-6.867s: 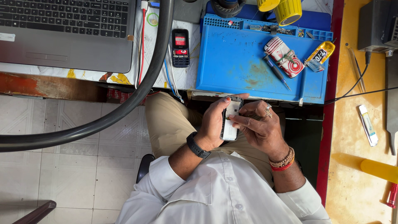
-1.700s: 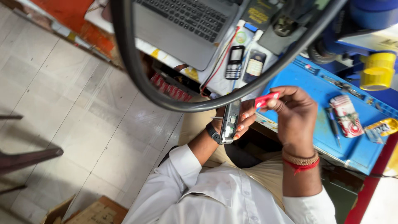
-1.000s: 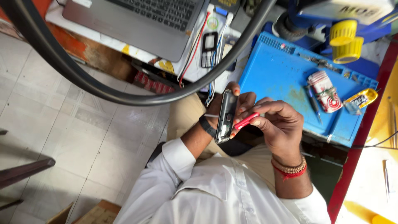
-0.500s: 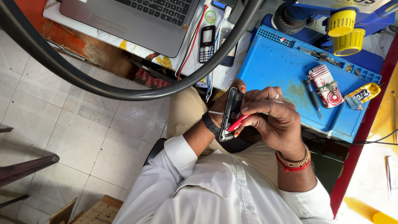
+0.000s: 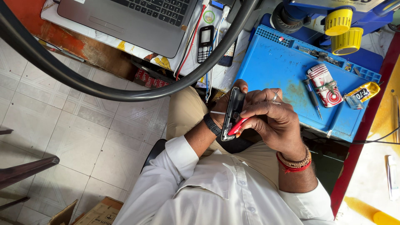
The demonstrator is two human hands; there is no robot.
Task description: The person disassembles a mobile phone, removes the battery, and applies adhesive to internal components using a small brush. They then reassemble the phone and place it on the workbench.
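Pale tiled floor (image 5: 83, 137) lies below my blue work mat (image 5: 283, 79). My left hand (image 5: 223, 112) clamps the opened black phone (image 5: 233, 112); my right hand (image 5: 271, 121) pinches a red tool (image 5: 238, 126) against it.

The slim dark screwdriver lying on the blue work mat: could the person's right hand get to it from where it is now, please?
Probably yes. The slim dark screwdriver lies bare on the blue work mat, with nothing over it. But the right hand holds a red tool against the dark phone, so it isn't free.
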